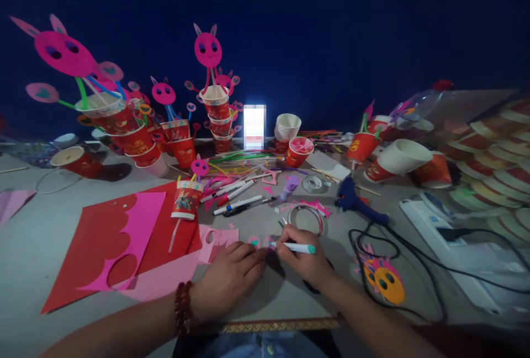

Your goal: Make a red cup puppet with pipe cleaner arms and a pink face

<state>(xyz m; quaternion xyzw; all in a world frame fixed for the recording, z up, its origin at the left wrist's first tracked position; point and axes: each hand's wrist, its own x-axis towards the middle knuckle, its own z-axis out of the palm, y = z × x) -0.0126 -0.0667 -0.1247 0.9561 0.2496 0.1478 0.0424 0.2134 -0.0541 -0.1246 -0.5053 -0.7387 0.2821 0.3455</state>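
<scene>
My right hand (304,253) is closed round a white marker with a green end (304,247). The marker's writing end points left, at a small pink paper circle (268,242) on the table. My left hand (232,275) lies flat with its fingers stretched out, the fingertips close beside that circle. Just left of it is another pink paper circle (254,242) with a green heart drawn on it. Pink paper offcuts (213,245) lie beyond the left hand. The tip of the marker is too small to make out.
Red and pink sheets (78,258) lie at left beneath a decorated paper cup (185,201). Stacked cups with pink paper faces (208,49) stand behind. A blue glue gun (360,206) and its black cable lie at right, near orange paper faces (389,285). Several pens (238,204) lie in the middle.
</scene>
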